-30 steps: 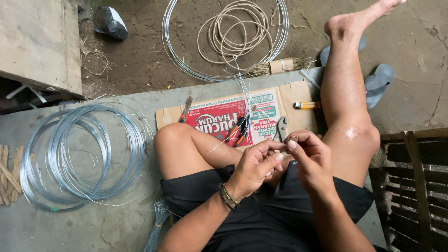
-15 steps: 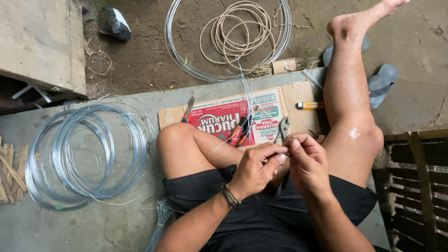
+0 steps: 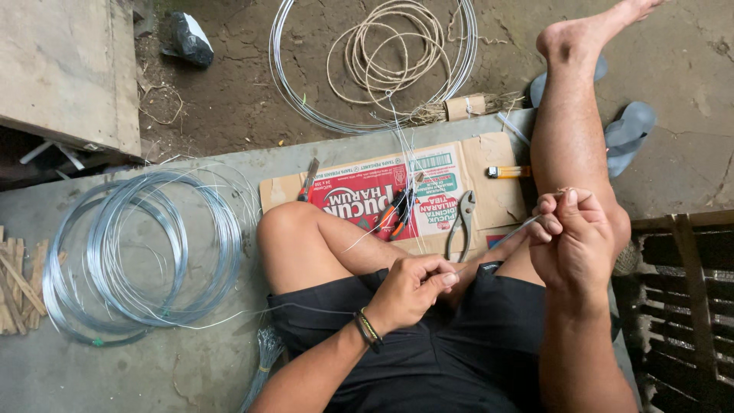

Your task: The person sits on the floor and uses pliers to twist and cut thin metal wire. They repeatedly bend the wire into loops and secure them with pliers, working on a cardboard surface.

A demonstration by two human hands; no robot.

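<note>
Now my left hand (image 3: 413, 287) and my right hand (image 3: 569, 233) both pinch one thin wire (image 3: 501, 239) over my lap. It slants up to the right. One pair of pliers (image 3: 461, 222) lies on the cardboard (image 3: 501, 200).

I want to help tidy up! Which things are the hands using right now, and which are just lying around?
In use:
left hand pinching the thin wire
right hand gripping the wire's other end

Lying about:
grey pliers on the cardboard
orange-handled pliers
big wire coil
rope coil
yellow lighter
sandals
</note>
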